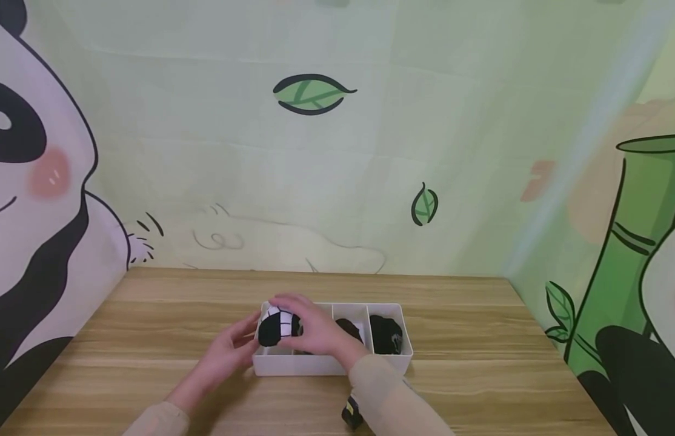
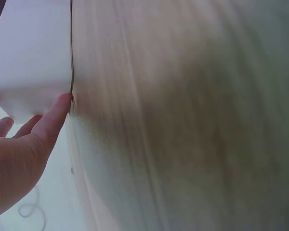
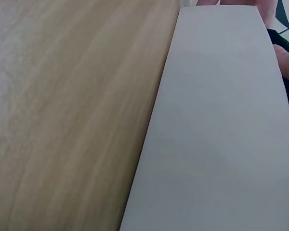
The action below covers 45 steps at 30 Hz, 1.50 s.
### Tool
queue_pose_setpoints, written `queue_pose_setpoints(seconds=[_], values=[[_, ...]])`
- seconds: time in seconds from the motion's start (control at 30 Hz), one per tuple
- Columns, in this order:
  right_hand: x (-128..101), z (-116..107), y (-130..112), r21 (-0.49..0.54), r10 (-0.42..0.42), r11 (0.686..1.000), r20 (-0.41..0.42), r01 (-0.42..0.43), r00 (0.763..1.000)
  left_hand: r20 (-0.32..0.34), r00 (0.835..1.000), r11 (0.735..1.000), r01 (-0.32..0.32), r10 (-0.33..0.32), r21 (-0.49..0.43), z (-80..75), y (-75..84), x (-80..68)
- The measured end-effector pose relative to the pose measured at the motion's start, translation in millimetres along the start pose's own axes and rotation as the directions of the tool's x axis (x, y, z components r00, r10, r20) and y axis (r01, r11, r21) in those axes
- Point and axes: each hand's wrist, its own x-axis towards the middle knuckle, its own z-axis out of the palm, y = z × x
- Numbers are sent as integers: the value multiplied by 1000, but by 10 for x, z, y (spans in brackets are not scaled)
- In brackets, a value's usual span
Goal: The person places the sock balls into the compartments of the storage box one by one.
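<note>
A white divided box [image 1: 299, 366] sits on the wooden table. Over its leftmost compartment, my right hand [image 1: 320, 330] grips a rounded black-and-white fabric bundle [image 1: 270, 330], which looks like rolled socks, between thumb and fingers. My left hand [image 1: 228, 352] is at the box's left end, its extended fingers touching the end wall; the left wrist view shows a fingertip [image 2: 63, 98] at the wall's lower edge. Dark bundles lie in the box: a black one [image 1: 386, 334] in the rightmost compartment and another [image 1: 348, 327] beside it. My right forearm partly hides the box's middle.
A small black item with a yellow patch [image 1: 351, 416] lies on the table [image 1: 463, 375] in front of the box, partly under the right sleeve [image 1: 392, 393]. Behind the table hangs a backdrop [image 1: 206, 121] printed with pandas, leaves and bamboo.
</note>
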Motion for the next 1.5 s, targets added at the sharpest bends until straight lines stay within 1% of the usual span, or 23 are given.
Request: queue_pose_setpoints(seconds=[0.17, 0.4, 0.63, 0.93, 1.1, 1.2, 1.33, 1.5], values=[[-1, -6, 17, -2, -1, 1000, 22, 1, 1000, 2, 1000, 1000, -1, 1, -9, 2, -12, -1], [-10, -31, -12, -22, 46, 999, 67, -45, 997, -3, 1000, 1000, -5, 5, -11, 8, -14, 8], [2, -16, 3, -90, 80, 993, 89, -72, 993, -9, 1000, 1000, -6, 6, -23, 13, -16, 15], [-2, 21, -11, -196, 103, 977, 74, -86, 992, -3, 1000, 999, -15, 15, -44, 21, -22, 15], [-31, -4, -34, -185, 103, 979, 66, -89, 993, -5, 1000, 999, -12, 12, -42, 25, -25, 21], [-57, -32, -68, -169, 93, 982, 68, -81, 993, -3, 1000, 999, -10, 10, -43, 26, -24, 22], [-102, -75, -97, -143, 102, 986, 80, -90, 991, 0, 1000, 999, -5, 5, -52, 25, -11, 15], [-203, -146, -105, -161, 102, 983, 83, -88, 991, 0, 1000, 999, -15, 15, -39, 25, 4, 7]])
